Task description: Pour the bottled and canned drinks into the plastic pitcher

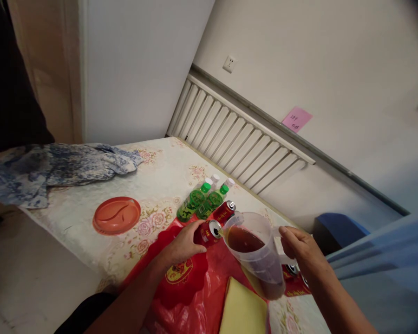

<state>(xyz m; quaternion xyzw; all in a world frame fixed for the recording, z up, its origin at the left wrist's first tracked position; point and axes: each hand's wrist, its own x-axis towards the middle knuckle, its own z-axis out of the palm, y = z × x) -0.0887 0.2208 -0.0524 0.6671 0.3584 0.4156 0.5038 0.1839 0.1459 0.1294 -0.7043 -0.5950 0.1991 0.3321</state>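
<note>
My left hand [183,243] grips a red drink can [209,232], tipped so its open top meets the rim of a clear plastic pitcher [256,255]. Dark brown liquid fills the pitcher partway. My right hand [297,250] holds the pitcher by its handle, tilted a little toward the can. A second red can [225,211] stands just behind the first. Under both hands lies a red plastic bag [186,287] on the floral tablecloth [160,181].
Green-capped bottles [198,199] and white-capped ones lie beside the cans. A red-orange plate [116,215] sits to the left, a blue-white cloth [55,167] at the far left corner. A yellow pad [242,308] lies near me, more red cans [296,283] under my right wrist. A radiator [237,139] lines the wall.
</note>
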